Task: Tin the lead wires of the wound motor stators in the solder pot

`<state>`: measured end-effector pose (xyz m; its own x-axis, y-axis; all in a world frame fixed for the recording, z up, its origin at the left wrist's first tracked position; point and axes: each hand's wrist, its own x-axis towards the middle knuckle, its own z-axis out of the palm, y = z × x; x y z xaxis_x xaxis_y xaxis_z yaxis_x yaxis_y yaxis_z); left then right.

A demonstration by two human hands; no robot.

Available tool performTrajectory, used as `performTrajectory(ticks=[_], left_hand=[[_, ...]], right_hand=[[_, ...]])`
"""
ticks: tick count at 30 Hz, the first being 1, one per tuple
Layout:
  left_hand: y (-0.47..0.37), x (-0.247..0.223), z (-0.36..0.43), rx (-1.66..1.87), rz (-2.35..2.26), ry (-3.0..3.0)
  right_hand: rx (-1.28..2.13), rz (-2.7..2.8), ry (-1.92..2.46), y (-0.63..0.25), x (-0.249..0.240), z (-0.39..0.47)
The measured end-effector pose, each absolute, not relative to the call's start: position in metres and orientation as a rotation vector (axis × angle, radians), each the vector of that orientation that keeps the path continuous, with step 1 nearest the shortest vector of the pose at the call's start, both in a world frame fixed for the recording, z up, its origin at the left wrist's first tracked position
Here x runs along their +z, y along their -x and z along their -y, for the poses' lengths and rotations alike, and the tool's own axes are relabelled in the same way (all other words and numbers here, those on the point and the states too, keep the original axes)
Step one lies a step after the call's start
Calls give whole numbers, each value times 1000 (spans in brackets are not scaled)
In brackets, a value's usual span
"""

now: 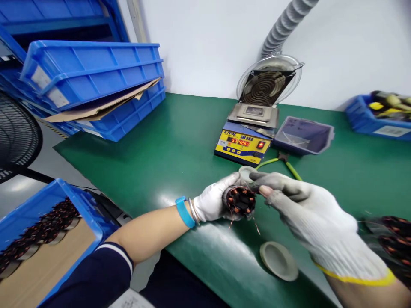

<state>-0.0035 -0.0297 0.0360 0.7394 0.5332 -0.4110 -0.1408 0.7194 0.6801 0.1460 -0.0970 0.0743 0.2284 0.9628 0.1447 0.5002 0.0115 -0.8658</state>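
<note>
Head view: found wound stator [240, 201] held above the green bench [192, 141], on the near side of the yellow-fronted control unit [242, 147], coils turned toward the camera. Noted left hand [213, 201] curled around stator's outer wall; right hand [302, 203] at stator's upper rim, thumb and fingertips drawn together. Could not tell of any wire pinched between. Observed loose copper leads [257, 226] hanging below stator, with green-handled pliers [283, 157] just right of the control unit. Judged best to grip by the outer wall, clear of coils, handling leads singly without kinking or scraping.
</note>
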Motion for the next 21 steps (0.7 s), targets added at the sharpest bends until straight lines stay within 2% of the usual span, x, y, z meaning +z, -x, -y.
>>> performTrajectory(ticks=[3, 5, 8, 10, 12, 15, 17, 21], left_hand=[[3, 34, 27, 45, -521, -714], [1, 39, 28, -7, -470, -693], [-3, 46, 30, 483, -563, -458], [-5, 46, 28, 791, -706, -347], [-6, 40, 23, 724, -780, -367], [-4, 31, 18, 219, -579, -512], [-3, 28, 21, 51, -426, -603], [-1, 34, 30, 304, -450, -686]], right_hand=[[260, 1667, 1508, -152, 75, 99], [-85, 1913, 1376, -159, 85, 100], [-546, 2188, 1220, -164, 105, 100], [-670, 2242, 1192, -165, 113, 100], [-603, 2240, 1163, -164, 114, 100], [-438, 2211, 1140, -164, 104, 100], [-335, 2176, 1173, -163, 97, 102], [-32, 1867, 1308, -162, 90, 111]])
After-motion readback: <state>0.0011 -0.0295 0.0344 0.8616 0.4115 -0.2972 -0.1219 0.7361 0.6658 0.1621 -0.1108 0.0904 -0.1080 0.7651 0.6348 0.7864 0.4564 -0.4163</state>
